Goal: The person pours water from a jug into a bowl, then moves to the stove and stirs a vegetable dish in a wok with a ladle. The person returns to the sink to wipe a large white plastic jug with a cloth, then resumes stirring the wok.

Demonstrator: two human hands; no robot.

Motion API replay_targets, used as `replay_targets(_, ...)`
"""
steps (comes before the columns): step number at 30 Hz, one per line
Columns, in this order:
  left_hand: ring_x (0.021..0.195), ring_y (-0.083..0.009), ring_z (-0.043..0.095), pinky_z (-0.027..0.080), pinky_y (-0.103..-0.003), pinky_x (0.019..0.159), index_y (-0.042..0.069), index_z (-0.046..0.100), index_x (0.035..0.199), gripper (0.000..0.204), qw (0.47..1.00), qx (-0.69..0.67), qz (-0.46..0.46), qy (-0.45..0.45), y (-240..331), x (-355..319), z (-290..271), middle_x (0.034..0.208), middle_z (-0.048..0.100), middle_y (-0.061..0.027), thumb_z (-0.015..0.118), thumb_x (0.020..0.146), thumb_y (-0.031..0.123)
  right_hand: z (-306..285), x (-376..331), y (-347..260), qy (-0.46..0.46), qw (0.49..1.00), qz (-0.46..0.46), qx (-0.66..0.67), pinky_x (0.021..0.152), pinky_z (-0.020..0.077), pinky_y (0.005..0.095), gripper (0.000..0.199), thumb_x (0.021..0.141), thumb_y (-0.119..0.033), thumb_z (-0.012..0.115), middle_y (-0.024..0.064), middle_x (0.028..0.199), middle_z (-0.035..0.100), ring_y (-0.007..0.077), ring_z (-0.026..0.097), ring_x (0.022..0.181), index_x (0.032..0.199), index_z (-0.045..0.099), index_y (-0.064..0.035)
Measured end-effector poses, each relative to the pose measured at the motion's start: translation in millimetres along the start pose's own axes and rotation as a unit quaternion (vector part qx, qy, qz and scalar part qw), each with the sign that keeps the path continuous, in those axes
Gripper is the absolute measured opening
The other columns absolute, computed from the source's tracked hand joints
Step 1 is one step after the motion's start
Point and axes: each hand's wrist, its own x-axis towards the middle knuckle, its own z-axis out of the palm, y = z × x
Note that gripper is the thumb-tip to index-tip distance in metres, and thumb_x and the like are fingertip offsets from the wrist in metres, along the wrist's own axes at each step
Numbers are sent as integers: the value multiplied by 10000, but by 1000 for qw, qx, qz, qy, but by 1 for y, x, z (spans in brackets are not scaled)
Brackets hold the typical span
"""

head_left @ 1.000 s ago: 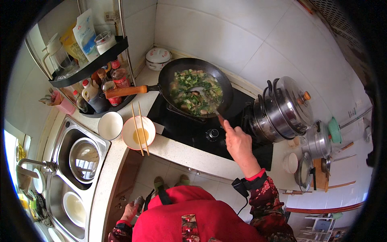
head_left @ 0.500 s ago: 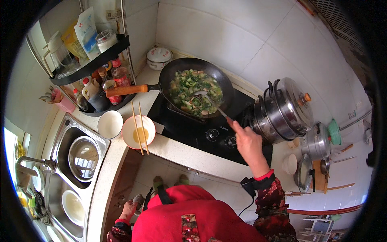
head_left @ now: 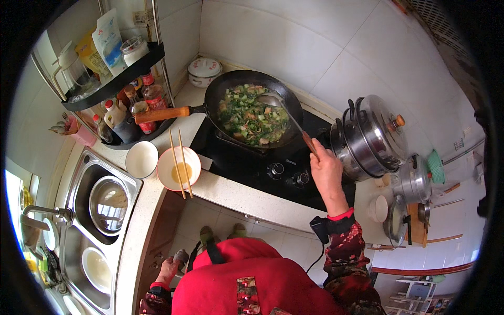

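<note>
A black wok (head_left: 251, 77) with a wooden handle (head_left: 164, 114) sits on the cooktop, holding chopped green vegetables (head_left: 249, 118) with paler pieces in some broth. My right hand (head_left: 326, 170) is closed round the brown handle of a ladle (head_left: 295, 122). The ladle's bowl rests at the far right part of the food, inside the wok. Low at my left side, my left hand (head_left: 167, 271) is closed near a small greyish thing (head_left: 181, 256), whose kind I cannot make out.
A bowl with yellowish liquid (head_left: 167, 167) has chopsticks (head_left: 181, 164) across it, beside a white bowl (head_left: 142, 159). Right of the cooktop stands a steel steamer pot (head_left: 367, 139). Bottles fill the corner rack (head_left: 115, 84). The sink (head_left: 79, 231) is at left.
My right hand has moved slightly up and right. The ladle's bowl has shifted from the middle of the food toward the wok's far side. My left hand stays low at my side.
</note>
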Motion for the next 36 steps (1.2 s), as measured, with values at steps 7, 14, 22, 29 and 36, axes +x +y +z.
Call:
replay_targets(7,1051,-287,631,470,-360,882,-76,610,1168,559,997,-72,-39,-8,48,-36,4,1062,677,-223,585,884,405,-33,-10,-3,-51,992,77,85,702,536,383,348,846,-73,651,224,950,671,383,670,827,1194,640,-63)
replay_targets(14,1011,-266,640,477,-365,856,-40,621,1168,493,999,-21,-29,10,32,-18,5,1032,688,-194,584,893,367,-34,-14,-26,-84,973,93,192,768,532,324,328,857,-57,640,237,1010,671,326,695,906,1183,637,-25)
replay_targets(22,1036,-326,640,484,-394,851,-31,600,1193,517,999,25,-26,-12,29,-13,-6,1066,671,-241,561,888,384,-30,-13,-9,-18,995,39,88,625,524,434,347,847,-105,657,182,839,662,364,654,721,1192,638,-70)
replay_targets(29,1089,-352,624,478,-403,878,-34,595,1203,530,999,-40,-30,3,-7,3,15,1098,662,-255,560,884,388,-29,-19,-27,-84,985,52,144,705,533,380,391,810,-38,681,218,959,669,368,664,826,1198,643,-65)
replay_targets(36,1055,-361,636,488,-404,857,-45,602,1176,495,993,80,82,-8,-18,9,3,1071,665,-261,533,879,346,-35,-9,-12,-18,996,39,76,627,523,431,358,841,-113,671,168,824,654,350,649,720,1197,647,-88)
